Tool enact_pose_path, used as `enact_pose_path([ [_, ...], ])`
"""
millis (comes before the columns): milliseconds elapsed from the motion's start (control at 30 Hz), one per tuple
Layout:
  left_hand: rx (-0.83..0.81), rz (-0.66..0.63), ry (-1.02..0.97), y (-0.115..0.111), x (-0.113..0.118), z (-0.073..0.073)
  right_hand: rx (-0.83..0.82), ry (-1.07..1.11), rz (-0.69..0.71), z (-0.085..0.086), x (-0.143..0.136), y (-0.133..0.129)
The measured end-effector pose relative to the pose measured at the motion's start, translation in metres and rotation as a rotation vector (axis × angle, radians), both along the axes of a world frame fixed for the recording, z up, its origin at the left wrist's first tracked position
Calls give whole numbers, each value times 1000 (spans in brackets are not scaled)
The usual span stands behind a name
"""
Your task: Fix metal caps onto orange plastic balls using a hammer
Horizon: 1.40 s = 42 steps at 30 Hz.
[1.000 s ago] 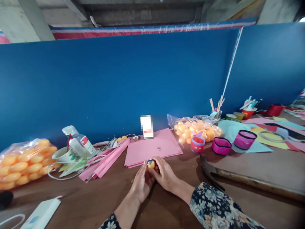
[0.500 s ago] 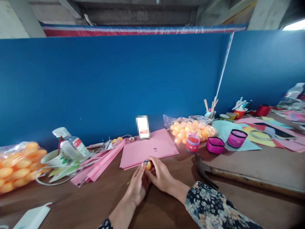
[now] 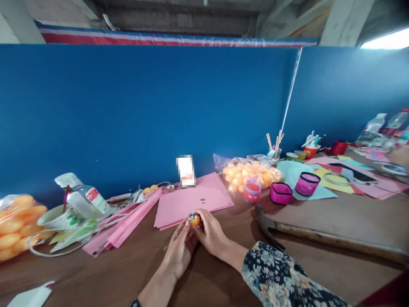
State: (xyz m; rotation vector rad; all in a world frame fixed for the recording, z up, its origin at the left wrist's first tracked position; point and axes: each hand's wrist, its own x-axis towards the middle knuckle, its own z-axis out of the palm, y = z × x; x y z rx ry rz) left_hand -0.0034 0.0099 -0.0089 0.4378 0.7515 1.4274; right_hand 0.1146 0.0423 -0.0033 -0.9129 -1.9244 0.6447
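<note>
Orange-and-silver ball [image 3: 194, 219], head view: gripped in fingers of left hand [image 3: 179, 251] and right hand [image 3: 212, 234], over desk [image 3: 217, 283]; pink sheets [image 3: 188, 202] at 12 o'clock. Risk: smooth curve could slip under uneven pressure, rolling towards hammer [image 3: 319, 236] at 3 o'clock.

No text can be read.

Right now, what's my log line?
left hand: on orange-and-silver ball | right hand: on same ball | beyond hands: pink paper sheets | right side: claw hammer

Head cam, looks fwd & down, fairly close.
</note>
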Motion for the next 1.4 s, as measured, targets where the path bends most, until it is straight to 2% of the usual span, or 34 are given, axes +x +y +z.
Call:
enact_pose_path([
  [300,21,-25,-6,-1,1,2,28,13,-2,-5,-3,1],
  [567,17,-3,-32,1,0,3,17,36,38,-2,0,0],
  [833,68,1,-26,0,0,4,-37,121,1,-13,-2,5],
  [1133,57,49,-28,-1,-1,8,-14,94,44,-3,-1,4],
  [1400,109,26,-21,2,-1,2,33,62,82,-3,0,3],
])
